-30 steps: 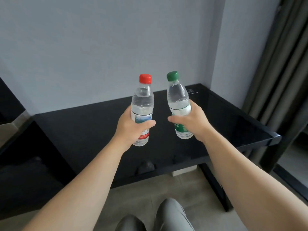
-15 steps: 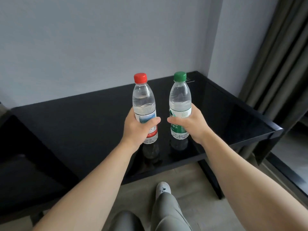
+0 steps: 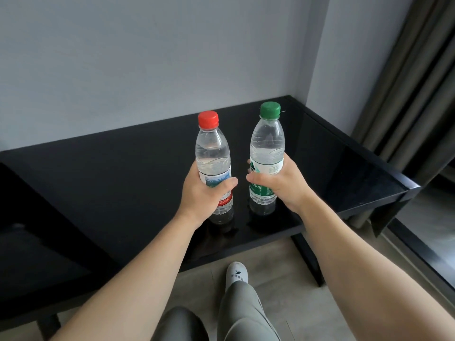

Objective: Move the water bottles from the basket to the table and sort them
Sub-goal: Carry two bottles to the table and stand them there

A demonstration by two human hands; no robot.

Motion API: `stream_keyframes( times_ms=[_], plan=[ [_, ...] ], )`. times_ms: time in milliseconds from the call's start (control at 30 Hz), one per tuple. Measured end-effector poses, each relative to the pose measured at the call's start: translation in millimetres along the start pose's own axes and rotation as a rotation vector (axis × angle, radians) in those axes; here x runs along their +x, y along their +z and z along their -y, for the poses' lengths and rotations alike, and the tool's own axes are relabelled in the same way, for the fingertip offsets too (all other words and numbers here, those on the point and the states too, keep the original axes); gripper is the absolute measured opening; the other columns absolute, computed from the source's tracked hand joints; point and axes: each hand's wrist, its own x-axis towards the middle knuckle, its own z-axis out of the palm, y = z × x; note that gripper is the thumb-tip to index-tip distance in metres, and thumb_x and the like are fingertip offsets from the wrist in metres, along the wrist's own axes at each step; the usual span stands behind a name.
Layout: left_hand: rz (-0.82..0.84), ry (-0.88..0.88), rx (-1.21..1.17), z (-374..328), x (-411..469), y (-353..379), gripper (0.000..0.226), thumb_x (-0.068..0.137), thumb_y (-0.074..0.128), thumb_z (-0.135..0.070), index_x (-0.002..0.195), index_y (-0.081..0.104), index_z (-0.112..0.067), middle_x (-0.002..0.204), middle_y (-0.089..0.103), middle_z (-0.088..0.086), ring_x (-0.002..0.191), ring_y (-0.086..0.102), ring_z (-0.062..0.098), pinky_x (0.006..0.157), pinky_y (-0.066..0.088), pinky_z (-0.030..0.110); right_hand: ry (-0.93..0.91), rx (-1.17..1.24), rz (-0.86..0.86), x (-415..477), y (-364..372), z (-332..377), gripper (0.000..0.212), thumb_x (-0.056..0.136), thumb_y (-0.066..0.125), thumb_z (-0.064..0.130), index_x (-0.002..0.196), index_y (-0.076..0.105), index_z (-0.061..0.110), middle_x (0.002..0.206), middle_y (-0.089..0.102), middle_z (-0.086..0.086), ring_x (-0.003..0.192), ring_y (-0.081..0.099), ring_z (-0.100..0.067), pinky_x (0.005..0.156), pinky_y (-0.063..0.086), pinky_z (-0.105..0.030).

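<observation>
A: Where are they?
B: The red-capped bottle (image 3: 213, 153) and green-capped bottle (image 3: 267, 143) are roughly upright and just beside each other, near the bench's (image 3: 110, 173) front edge. I cannot tell if their bases touch it.
A: Hands?
B: The left hand (image 3: 202, 195) wraps the red one's label and the right hand (image 3: 283, 183) the green one's, forearms stretched forward.
A: Advice?
B: I'd seat both flat before letting go, with a gap between them.
</observation>
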Motion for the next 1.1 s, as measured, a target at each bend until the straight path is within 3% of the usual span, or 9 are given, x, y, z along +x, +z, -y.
stream_keyframes(
  times_ms=[167,367,467,600,733,833,900,1100],
  plan=[
    [0.011,-0.002,0.051,1.9,-5.1,-1.3,0.066,0.064,0.086,-0.045,0.123,0.060,-0.030,0.111,0.072,-0.009,0.107,0.069,0.014,0.096,0.058,0.046,0.011,-0.008,0.018,-1.5,-2.0,-2.6,0.059,0.068,0.090,0.023,0.121,0.064,0.019,0.107,0.074,-0.001,0.103,0.072,-0.020,0.089,0.059,-0.039],
    [0.020,-0.042,0.126,-7.6,-8.8,-3.4,0.066,0.070,0.090,-0.047,0.125,0.054,-0.037,0.111,0.068,-0.020,0.105,0.066,-0.001,0.098,0.057,0.040,0.025,-0.044,0.044,-4.2,-1.5,7.0,0.073,0.062,0.094,0.038,0.125,0.060,0.026,0.111,0.072,0.001,0.108,0.071,-0.021,0.097,0.058,-0.051],
    [0.051,-0.010,0.161,-20.6,-12.8,-11.2,0.089,0.066,0.087,-0.056,0.139,0.044,-0.030,0.121,0.063,-0.019,0.108,0.063,-0.007,0.100,0.056,0.035,0.018,-0.051,0.071,-6.8,-4.1,14.1,0.087,0.061,0.097,0.043,0.135,0.052,0.030,0.121,0.069,0.000,0.116,0.067,-0.021,0.103,0.055,-0.054],
    [-0.005,0.109,0.267,-44.1,-20.0,-24.9,0.125,0.055,0.088,-0.066,0.156,0.021,-0.035,0.154,0.040,-0.013,0.129,0.053,0.004,0.103,0.050,0.035,-0.014,-0.061,-0.003,-17.2,-7.8,28.6,0.122,0.064,0.099,0.036,0.158,0.022,0.043,0.153,0.048,0.008,0.134,0.054,-0.015,0.111,0.048,-0.051],
    [-0.132,0.413,0.617,-74.1,-26.4,-31.1,0.125,0.067,0.091,-0.049,0.161,0.011,-0.028,0.168,0.011,-0.005,0.146,0.038,0.018,0.108,0.046,0.047,-0.205,-0.372,-0.179,-29.8,-2.8,48.6,0.133,0.069,0.095,0.040,0.162,0.001,0.042,0.170,0.004,0.015,0.154,0.023,-0.016,0.119,0.034,-0.046],
    [-0.145,0.600,0.912,-92.6,-32.1,-29.3,0.121,0.068,0.092,-0.046,0.161,0.019,-0.021,0.170,0.003,0.009,0.148,0.035,0.031,0.108,0.047,0.051,-0.392,-0.649,-0.312,-37.5,3.5,60.3,0.128,0.071,0.093,0.041,0.163,0.005,0.038,0.171,-0.005,0.012,0.158,0.014,-0.019,0.116,0.038,-0.046],
    [-0.110,0.650,1.061,-98.1,-37.6,-24.9,0.117,0.069,0.091,-0.042,0.161,0.021,-0.022,0.171,-0.003,0.013,0.149,0.030,0.039,0.106,0.049,0.054,-0.515,-0.854,-0.368,-40.7,7.2,66.8,0.121,0.074,0.091,0.041,0.164,0.011,0.033,0.173,-0.004,0.003,0.157,0.019,-0.025,0.110,0.046,-0.048],
    [-0.099,0.534,1.264,-100.4,-48.3,-5.9,0.114,0.079,0.085,-0.036,0.163,0.009,-0.024,0.166,-0.028,0.014,0.148,0.024,0.053,0.089,0.060,0.047,-0.588,-1.203,-0.337,-39.3,21.1,77.0,0.103,0.079,0.086,0.039,0.162,0.026,0.029,0.173,0.000,-0.008,0.147,0.034,-0.039,0.091,0.059,-0.051]
  ],
)
